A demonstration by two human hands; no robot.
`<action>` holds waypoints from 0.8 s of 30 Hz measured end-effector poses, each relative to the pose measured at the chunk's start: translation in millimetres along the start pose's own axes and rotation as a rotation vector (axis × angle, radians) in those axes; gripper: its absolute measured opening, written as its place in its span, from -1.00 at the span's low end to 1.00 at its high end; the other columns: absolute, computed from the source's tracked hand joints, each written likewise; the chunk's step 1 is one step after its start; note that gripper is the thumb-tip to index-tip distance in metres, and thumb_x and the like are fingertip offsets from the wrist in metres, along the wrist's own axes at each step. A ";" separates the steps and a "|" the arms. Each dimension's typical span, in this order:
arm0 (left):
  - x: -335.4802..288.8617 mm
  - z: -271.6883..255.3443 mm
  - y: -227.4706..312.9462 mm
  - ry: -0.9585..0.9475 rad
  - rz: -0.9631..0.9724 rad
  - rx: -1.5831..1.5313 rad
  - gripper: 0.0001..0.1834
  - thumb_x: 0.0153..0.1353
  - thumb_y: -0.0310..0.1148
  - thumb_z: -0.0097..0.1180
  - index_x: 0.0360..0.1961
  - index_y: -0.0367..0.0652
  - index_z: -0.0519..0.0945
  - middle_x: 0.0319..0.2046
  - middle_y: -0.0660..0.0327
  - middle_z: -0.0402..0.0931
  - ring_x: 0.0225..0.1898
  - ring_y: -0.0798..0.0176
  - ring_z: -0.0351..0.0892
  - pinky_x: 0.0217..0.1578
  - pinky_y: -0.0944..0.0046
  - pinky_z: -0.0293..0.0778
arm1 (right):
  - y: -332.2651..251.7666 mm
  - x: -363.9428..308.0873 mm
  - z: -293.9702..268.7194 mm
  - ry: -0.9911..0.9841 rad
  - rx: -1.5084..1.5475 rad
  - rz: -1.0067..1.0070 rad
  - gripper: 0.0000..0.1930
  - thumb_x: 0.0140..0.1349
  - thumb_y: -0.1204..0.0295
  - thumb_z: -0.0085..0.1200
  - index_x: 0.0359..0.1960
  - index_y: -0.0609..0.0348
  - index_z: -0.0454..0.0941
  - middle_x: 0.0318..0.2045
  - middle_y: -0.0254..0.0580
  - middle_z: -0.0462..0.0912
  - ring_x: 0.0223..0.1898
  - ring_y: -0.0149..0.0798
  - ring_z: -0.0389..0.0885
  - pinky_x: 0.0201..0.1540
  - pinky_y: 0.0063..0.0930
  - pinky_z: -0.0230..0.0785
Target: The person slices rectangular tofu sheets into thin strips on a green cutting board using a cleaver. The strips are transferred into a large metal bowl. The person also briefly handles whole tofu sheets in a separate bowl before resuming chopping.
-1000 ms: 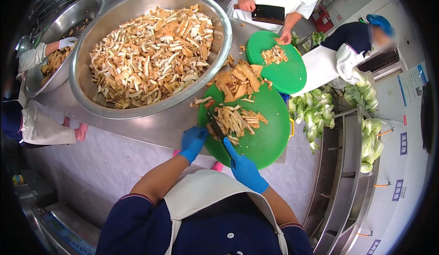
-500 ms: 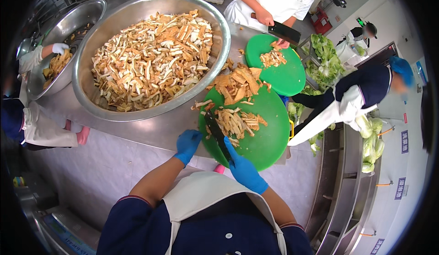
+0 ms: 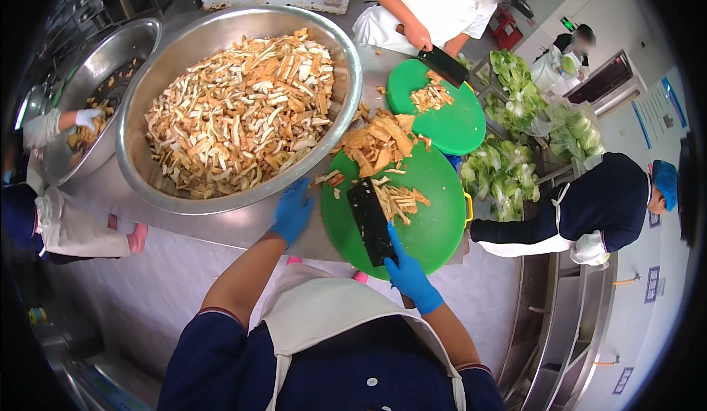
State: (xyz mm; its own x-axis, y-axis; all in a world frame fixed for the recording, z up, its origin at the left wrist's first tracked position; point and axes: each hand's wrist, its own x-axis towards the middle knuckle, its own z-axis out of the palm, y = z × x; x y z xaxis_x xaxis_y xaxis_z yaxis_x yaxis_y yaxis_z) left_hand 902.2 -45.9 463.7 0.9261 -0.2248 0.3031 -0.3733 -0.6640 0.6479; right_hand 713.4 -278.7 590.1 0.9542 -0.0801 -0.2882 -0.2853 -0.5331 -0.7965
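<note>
Two cleavers (image 3: 370, 223) (image 3: 443, 67), one in right hand (image 3: 412, 278), left hand (image 3: 293, 212), hold unclear, two green boards (image 3: 425, 238) (image 3: 458, 125)

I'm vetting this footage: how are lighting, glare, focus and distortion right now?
Head view: bright, fairly even light on the near green board; head view: pale glare along the rim of the large steel bowl; head view: cleaver and right hand look reasonably sharp; head view: the steel unit at right bows with fisheye distortion, and the corners go black.

Strips (image 3: 243, 109) in bowl (image 3: 206, 39); bowl left of near board (image 3: 427, 234); far board (image 3: 460, 120) behind near one; cabbage (image 3: 508, 179) right of boards.
</note>
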 end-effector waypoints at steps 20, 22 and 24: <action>-5.2 4.9 22.1 -0.492 -0.069 -0.276 -0.67 0.11 -0.19 0.13 -0.16 -0.15 0.54 -0.46 0.08 0.57 -0.45 0.14 0.56 -0.35 0.21 0.48 | -44.4 -11.2 38.3 0.351 -0.256 -0.088 -0.25 0.11 0.62 -0.07 0.35 -0.16 -0.03 -0.05 0.22 0.46 -0.28 0.08 0.56 -0.13 -0.22 0.39; -6.3 -4.6 9.6 -0.456 -0.083 -0.373 -0.68 0.11 -0.25 0.14 -0.12 -0.14 0.54 -0.45 0.10 0.56 -0.45 0.18 0.56 -0.33 0.25 0.49 | -65.5 -5.9 35.8 0.307 -0.225 -0.015 -0.25 0.10 0.62 -0.07 0.35 -0.17 -0.02 -0.12 0.22 0.49 -0.26 0.13 0.54 -0.09 -0.20 0.36; -5.8 -18.4 8.7 -0.502 -0.110 -0.368 -0.69 0.12 -0.29 0.13 -0.11 -0.13 0.53 -0.43 0.11 0.56 -0.45 0.21 0.55 -0.32 0.26 0.48 | -79.8 2.3 33.6 0.238 -0.252 0.073 -0.25 0.10 0.63 -0.08 0.34 -0.17 -0.01 -0.20 0.21 0.51 -0.26 0.14 0.53 -0.12 -0.18 0.37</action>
State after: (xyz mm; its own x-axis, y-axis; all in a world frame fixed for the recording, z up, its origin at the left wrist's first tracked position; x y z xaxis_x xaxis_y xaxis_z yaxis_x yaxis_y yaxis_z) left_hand 892.5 -37.2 480.4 0.8399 -0.5359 -0.0861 -0.1862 -0.4335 0.8817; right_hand 735.4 -208.0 635.1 0.9349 -0.3037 -0.1835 -0.3503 -0.7076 -0.6136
